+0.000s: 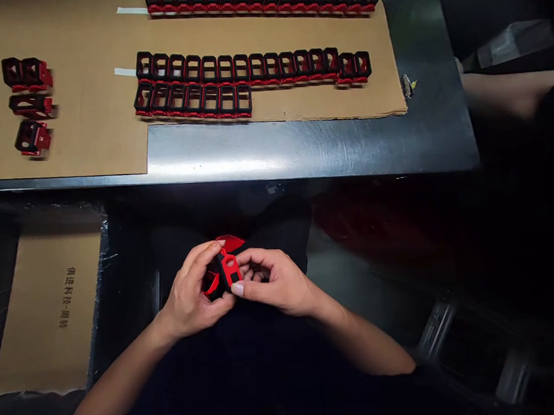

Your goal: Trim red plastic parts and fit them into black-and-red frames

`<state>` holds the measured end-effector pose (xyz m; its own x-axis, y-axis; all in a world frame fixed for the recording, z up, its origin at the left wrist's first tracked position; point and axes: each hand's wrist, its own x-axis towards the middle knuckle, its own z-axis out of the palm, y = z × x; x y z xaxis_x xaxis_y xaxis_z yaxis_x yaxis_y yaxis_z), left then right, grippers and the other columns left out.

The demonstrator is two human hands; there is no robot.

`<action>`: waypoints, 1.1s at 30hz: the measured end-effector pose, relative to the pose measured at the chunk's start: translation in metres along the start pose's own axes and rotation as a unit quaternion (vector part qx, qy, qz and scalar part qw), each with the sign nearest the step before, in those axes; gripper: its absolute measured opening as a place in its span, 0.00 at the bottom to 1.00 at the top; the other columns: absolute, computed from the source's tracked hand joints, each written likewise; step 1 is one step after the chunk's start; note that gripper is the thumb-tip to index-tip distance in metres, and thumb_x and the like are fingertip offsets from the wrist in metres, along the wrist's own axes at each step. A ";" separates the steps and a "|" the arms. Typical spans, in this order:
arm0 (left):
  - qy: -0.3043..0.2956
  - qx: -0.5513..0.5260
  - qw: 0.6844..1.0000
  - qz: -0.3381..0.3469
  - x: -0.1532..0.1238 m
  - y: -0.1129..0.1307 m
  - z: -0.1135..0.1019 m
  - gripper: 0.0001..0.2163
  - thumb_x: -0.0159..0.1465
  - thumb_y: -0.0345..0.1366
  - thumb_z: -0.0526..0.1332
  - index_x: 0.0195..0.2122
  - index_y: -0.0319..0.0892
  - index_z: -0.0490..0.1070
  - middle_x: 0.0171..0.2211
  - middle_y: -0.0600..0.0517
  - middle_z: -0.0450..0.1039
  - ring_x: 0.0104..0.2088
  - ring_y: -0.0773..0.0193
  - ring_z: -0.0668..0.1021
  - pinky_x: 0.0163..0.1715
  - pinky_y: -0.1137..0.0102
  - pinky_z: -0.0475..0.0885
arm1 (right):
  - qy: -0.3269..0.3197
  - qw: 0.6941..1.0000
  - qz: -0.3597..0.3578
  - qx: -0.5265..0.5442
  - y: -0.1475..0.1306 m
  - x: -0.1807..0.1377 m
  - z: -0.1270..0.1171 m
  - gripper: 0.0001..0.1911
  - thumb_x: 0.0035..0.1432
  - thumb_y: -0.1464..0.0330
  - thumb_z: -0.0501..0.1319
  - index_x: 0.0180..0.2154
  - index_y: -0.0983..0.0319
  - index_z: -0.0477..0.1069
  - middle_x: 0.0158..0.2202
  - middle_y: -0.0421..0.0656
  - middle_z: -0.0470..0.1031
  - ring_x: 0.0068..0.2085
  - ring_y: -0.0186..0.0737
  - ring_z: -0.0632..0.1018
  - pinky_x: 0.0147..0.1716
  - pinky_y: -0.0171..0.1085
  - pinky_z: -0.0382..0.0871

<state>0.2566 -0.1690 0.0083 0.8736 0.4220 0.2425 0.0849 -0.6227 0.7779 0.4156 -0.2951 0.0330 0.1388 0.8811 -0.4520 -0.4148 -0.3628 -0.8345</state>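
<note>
Over my lap, both hands grip one small red and black plastic part (231,271). My left hand (192,292) is closed around its left side, thumb below and fingers above. The fingers and thumb of my right hand (275,282) pinch its right side. A red face with a cut-out and a dark square points up at me. More red plastic (232,241) shows just beyond the fingertips; whether it belongs to the same part I cannot tell. My fingers hide the rest.
Rows of black and red frames (193,99) stand on cardboard (85,120) covering a metal table (301,149). Several similar parts (32,136) sit at the left. A cardboard box (50,299) is at lower left. Another person's bare limb (506,93) shows at right.
</note>
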 end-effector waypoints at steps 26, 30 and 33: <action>-0.013 -0.319 0.943 -0.089 -0.012 -0.009 0.001 0.32 0.56 0.31 0.73 0.60 0.49 0.64 0.60 0.39 0.69 0.58 0.52 0.77 0.52 0.60 0.78 | 0.040 0.997 -0.012 -0.063 0.006 0.000 -0.009 0.09 0.59 0.64 0.66 0.37 0.64 0.78 0.28 0.42 0.79 0.28 0.35 0.78 0.30 0.34 0.71; -0.011 -0.286 0.954 -0.083 -0.011 -0.009 0.002 0.33 0.56 0.30 0.73 0.61 0.49 0.63 0.60 0.40 0.69 0.57 0.54 0.77 0.53 0.62 0.78 | 0.028 0.999 0.020 0.020 0.012 0.005 -0.006 0.10 0.58 0.63 0.68 0.35 0.64 0.78 0.27 0.41 0.80 0.29 0.35 0.79 0.32 0.34 0.71; -0.008 -0.259 0.963 -0.067 -0.012 -0.010 0.001 0.34 0.55 0.29 0.72 0.61 0.48 0.63 0.60 0.40 0.69 0.58 0.52 0.77 0.52 0.62 0.78 | 0.028 0.997 0.031 0.061 0.014 0.007 -0.005 0.10 0.56 0.63 0.70 0.33 0.64 0.78 0.26 0.41 0.80 0.29 0.34 0.80 0.31 0.33 0.71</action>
<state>0.2460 -0.1688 -0.0027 0.8787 0.4635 0.1139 -0.0497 -0.1485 0.9877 0.4154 -0.2950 0.0167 0.1581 0.8389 -0.5208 -0.5292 -0.3733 -0.7620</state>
